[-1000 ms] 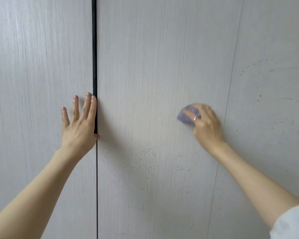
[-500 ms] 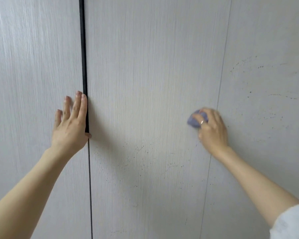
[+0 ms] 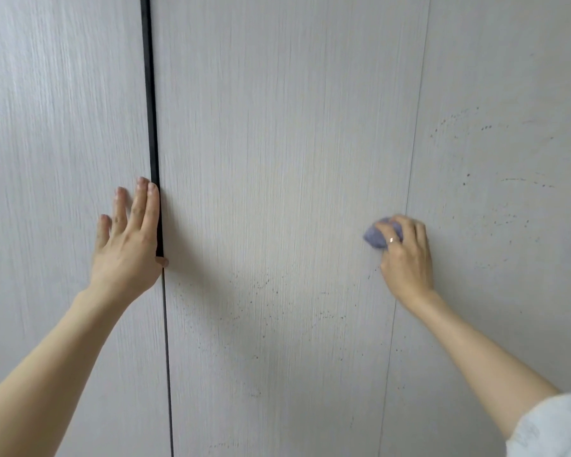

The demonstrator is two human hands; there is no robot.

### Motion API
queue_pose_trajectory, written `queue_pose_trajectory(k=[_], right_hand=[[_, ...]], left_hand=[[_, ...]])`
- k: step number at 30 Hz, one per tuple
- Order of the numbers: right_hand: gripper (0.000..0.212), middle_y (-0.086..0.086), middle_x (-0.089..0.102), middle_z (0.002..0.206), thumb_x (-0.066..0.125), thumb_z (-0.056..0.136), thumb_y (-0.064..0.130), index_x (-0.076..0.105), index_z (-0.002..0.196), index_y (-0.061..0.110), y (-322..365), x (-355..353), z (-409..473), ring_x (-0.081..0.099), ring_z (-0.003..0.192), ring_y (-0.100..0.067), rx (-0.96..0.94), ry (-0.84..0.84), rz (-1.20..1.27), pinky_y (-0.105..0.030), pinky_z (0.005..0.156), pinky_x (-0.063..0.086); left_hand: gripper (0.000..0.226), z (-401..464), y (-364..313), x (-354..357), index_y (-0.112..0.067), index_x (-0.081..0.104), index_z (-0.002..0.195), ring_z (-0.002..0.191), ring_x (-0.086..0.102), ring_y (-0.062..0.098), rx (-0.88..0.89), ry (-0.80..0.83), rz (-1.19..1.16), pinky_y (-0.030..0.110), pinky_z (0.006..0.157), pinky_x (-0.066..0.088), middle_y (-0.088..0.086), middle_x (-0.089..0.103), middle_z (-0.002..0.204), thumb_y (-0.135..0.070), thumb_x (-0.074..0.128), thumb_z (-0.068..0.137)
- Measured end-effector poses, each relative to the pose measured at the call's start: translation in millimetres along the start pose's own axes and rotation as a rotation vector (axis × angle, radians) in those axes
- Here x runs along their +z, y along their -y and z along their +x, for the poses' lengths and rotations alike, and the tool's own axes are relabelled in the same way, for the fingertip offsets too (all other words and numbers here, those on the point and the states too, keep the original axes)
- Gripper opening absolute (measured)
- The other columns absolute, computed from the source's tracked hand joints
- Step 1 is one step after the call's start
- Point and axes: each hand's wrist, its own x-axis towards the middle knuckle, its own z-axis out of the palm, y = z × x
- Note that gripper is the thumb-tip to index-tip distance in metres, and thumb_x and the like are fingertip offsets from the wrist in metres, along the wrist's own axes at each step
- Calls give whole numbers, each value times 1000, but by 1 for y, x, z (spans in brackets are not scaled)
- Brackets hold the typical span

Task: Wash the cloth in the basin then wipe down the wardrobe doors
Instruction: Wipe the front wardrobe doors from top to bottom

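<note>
My right hand presses a bunched purple cloth against the pale wood-grain wardrobe door, fingers curled over the wad just beside the thin seam with the next panel; my left hand lies flat on the neighbouring door, fingers straight and close together along the dark gap, bracing it; no basin is in view, so I judge the washing done and the wiping under way; dark specks dot the door below and the right-hand panel, so the step calls for firm, overlapping strokes that carry the cloth through those patches, turning it to a clean face as it soils, while my left keeps the doors from swinging; no brand, label or writing can be read anywhere; a ring shows on one finger.
</note>
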Motion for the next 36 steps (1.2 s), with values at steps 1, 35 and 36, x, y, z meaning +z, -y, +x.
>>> queue_pose_trajectory(k=[1,35,36], right_hand=[[52,-23,59,107,61,55,-26,65,102,-3,-1,-3,22,43,99,-34,0,-19,-2,-43,69,50],[68,1,38,111,65,58,-20,53,108,25,19,-1,-195,48,98,-28,135,440,131,-27,73,40],[72,2,39,107,67,52,-21,51,105,26,19,-3,-199,47,94,-25,92,454,126,-25,68,41]], left_hand=[[109,0,0,0,-14,-17,148,144,-18,28,0,-1,-1,51,116,5,-4,-26,154,-8,69,81],[62,-49,17,43,-24,1,152,144,-10,36,-21,-5,-83,60,112,9,5,-10,159,-20,34,100],[62,-54,19,47,-24,2,152,144,-9,37,-20,1,-78,61,111,10,6,-10,159,-20,34,99]])
